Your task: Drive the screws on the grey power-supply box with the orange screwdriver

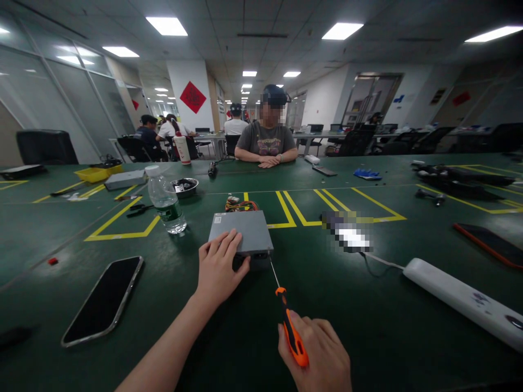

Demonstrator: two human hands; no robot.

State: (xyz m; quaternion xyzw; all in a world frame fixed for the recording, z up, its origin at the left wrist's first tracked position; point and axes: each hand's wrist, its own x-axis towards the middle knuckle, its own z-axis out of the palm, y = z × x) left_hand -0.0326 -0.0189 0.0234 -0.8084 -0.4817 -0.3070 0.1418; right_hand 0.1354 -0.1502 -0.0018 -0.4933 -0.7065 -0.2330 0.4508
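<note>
A grey metal power supply box (247,230) lies on the green table (335,305) in front of me, with coloured wires (241,205) bunched at its far end. My left hand (218,267) rests on its near left corner, fingers curled over the top and front face. My right hand (316,354) is closed round the orange and black handle of a screwdriver (290,326). The thin shaft runs up to the box's near right corner, where the tip touches the front face.
A black phone (104,299) lies at the near left and a water bottle (165,201) stands left of the box. A white power strip (461,296) with its cable lies at the right, beyond it an orange-edged phone (488,242). A person sits across the table, hands folded (267,161).
</note>
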